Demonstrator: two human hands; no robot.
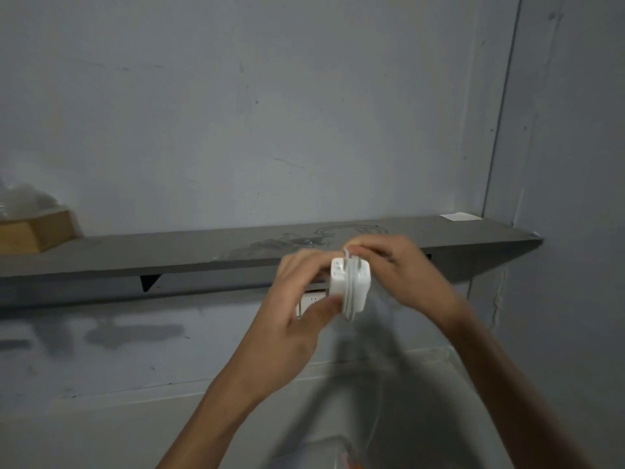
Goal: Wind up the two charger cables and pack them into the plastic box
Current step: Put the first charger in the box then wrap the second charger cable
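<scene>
The left hand (294, 306) grips the white charger brick (340, 279) between thumb and fingers; the right hand (402, 269) pinches its cable (349, 301), wound round the brick, at the top edge, before a grey shelf (169, 258).

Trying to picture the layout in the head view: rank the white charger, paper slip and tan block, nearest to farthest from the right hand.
From the right hand:
1. White charger, at its fingers.
2. Paper slip, right end of the shelf.
3. Tan block, shelf's far left.
</scene>
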